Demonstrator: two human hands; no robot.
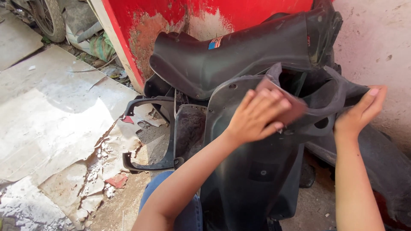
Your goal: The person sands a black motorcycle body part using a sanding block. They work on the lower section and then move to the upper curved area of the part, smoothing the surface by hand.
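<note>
Sandpaper (287,104) pressed on black panel (248,171) by hands.

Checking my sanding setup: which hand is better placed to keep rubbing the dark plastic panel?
The left hand: its fingers already press the reddish-brown sandpaper against the panel. The right hand grips the panel's far edge, steadying it.

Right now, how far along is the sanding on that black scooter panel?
Hard to call anything finished: the black plastic panel looks dull and dusty all over. In hand: the left hand presses a reddish-brown sheet of sandpaper against the panel's upper curve, while the right hand steadies its edge. Left, as a guess: the long lower face, plus the other black panels leaning against the red wall.
</note>
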